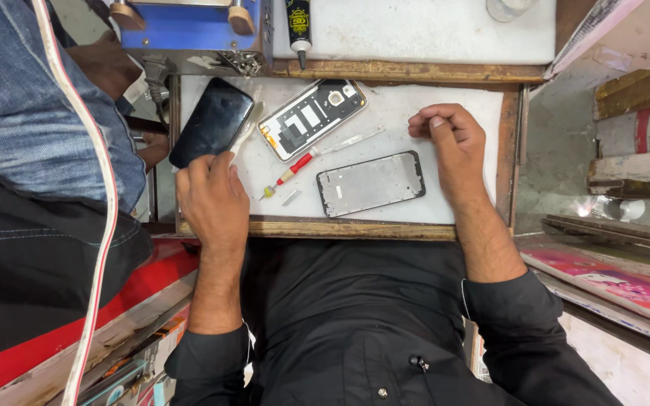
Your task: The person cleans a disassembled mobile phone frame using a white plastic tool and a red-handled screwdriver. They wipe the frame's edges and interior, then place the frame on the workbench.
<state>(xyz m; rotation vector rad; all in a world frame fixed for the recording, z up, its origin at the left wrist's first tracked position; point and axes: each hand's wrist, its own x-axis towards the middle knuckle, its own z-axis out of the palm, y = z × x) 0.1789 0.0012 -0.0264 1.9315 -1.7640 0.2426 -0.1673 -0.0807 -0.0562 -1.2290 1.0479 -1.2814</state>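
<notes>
Landmark: white mat (445, 113), set in a wooden tray on the bench; every place below is told from it.
Screen: black glass panel (212, 120), at the mat's left edge, tilted, its upper end leaning out over the tray's rim.
Left hand: left hand (212, 197) at the mat's lower left corner, back of the hand up, fingers curled; the fingertips close on the screen's lower edge and hold it.
Left arm: bare forearm runs straight down from the mat to a black rolled sleeve.
Strip: a thin pale strip (246, 131) stands just beside the screen's right edge, above the left hand's knuckles; whether the fingers touch it I cannot tell.
Right hand: right hand (453, 143) on the mat's right part, fingers bent into a loose fist, tips pointing left; it holds nothing that shows.
Right arm: forearm slants down and right off the mat's lower edge.
Frame: grey phone frame (371, 183), flat on the mat's lower middle, just left of the right wrist, apart from it.
Phone: opened phone body (311, 118), inside up, on the mat's upper middle, slanted.
Screwdriver: red-handled screwdriver (295, 169), between phone and frame, nearer the left hand.
Glue tube: black tube (299, 26), nozzle down, above the mat's top rim.
</notes>
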